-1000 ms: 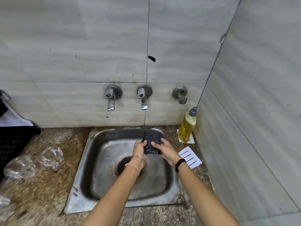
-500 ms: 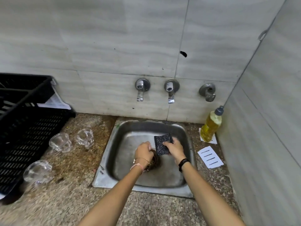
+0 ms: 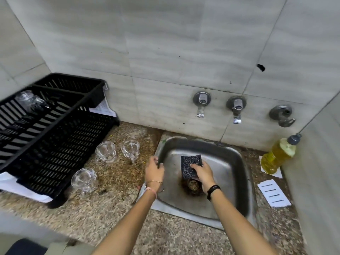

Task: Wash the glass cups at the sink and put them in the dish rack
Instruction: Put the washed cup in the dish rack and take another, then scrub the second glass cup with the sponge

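1. Left grip (image 3: 154, 169): bare hand with thin bracelets at the wrist, over the left rim of the sink (image 3: 237, 159). The fingers are bent. I cannot tell whether it is closed on the rim or just lying against it.
2. Right grip (image 3: 202, 172): bare hand with a dark band at the wrist, inside the basin. It is closed on the lower part of a dark speckled sponge (image 3: 190, 162), which is held up above the drain (image 3: 193, 184).
3. Glass cups, three on the table (image 3: 114, 214), between dish rack and sink:
   - far left cup (image 3: 106, 151), just beside the rack
   - far right cup (image 3: 131, 149), close to the sink's corner
   - near cup (image 3: 84, 178), at the rack's front side
4. Fourth glass cup (image 3: 30, 101): in the rack's large compartment, at its back. It is too blurred to tell how it sits.
5. Dish rack (image 3: 55, 137): black slotted plastic, on the table left of the sink, with white sheeting under it.
6. Two taps (image 3: 201, 103) on the tiled wall behind the basin, with a third fitting (image 3: 281, 115) to their right.
7. Bottle (image 3: 277, 155) of yellow liquid with a grey cap, leaning in the right corner.
8. White card (image 3: 274, 193) with dark lines, on the table right of the sink.
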### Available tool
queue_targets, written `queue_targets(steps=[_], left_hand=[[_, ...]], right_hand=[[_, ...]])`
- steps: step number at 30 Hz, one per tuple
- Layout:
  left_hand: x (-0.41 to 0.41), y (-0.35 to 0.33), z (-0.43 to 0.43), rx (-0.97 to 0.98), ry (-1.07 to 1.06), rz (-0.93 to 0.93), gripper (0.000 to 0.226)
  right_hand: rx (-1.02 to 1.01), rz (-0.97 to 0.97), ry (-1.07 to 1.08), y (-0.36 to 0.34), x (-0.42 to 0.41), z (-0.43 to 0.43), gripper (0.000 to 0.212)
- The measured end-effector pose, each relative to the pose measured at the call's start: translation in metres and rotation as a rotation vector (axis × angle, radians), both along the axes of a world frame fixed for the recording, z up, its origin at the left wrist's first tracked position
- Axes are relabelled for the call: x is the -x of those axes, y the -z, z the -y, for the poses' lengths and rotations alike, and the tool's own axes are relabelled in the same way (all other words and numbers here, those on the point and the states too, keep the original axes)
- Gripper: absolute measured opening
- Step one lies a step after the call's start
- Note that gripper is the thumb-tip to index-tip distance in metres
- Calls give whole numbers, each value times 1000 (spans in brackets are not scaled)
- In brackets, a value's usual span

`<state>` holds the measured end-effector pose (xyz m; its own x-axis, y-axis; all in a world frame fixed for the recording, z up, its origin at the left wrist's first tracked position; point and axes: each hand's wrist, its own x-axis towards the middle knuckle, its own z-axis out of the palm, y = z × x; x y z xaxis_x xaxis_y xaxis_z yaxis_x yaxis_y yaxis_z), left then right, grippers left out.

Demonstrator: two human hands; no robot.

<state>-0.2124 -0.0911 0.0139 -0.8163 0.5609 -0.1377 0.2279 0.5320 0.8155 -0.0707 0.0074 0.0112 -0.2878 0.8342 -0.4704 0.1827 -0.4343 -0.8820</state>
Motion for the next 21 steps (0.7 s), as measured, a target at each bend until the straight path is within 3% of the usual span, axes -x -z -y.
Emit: queue_targets(steps=[5,8,14,21], left_hand=[[58,19,18,-208,-440,269,28],[81,31,21,-180,-557,342,31],[97,40,15,-199,-468,512,13],[111,42,9,-290,-452,605,34]], right_hand=[[-30,-6,35,1,31,13,19],[-48,6,37,2,47,17,14],[-72,32,9,4,61,22,13],[-110,14,55,-2,48,26,16]])
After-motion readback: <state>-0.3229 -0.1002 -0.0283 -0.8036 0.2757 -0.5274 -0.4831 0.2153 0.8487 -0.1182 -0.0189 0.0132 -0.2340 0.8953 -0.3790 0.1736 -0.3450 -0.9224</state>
